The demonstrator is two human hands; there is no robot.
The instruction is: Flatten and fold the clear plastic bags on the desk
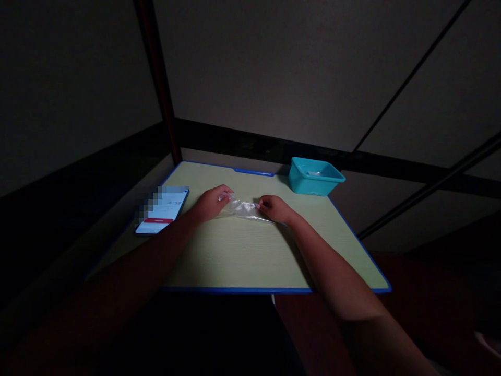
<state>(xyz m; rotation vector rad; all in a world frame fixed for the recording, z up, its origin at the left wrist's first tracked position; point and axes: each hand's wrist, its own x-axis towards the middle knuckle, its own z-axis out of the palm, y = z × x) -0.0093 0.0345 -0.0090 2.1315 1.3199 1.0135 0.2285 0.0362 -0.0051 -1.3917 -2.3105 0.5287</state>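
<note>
- We see a clear plastic bag (246, 210) on the worktop (242, 256), midway between its left and right edges and nearer the far edge than the near one.
- Our left hand (214, 203) has its fingers curled in, thumb and fingertips pinching the bag's left end.
- Our right hand (274, 209) is nearly closed too, fingertips pinched on the bag towards its right end.
- We judge the bag light, limp and slippery, easily creased; pinching its edges at both ends should suit it best, with gentle tension.
- We have a smartphone (166, 211), its screen lit, by the left edge, and a turquoise plastic basket (313, 187) at the far right corner.
</note>
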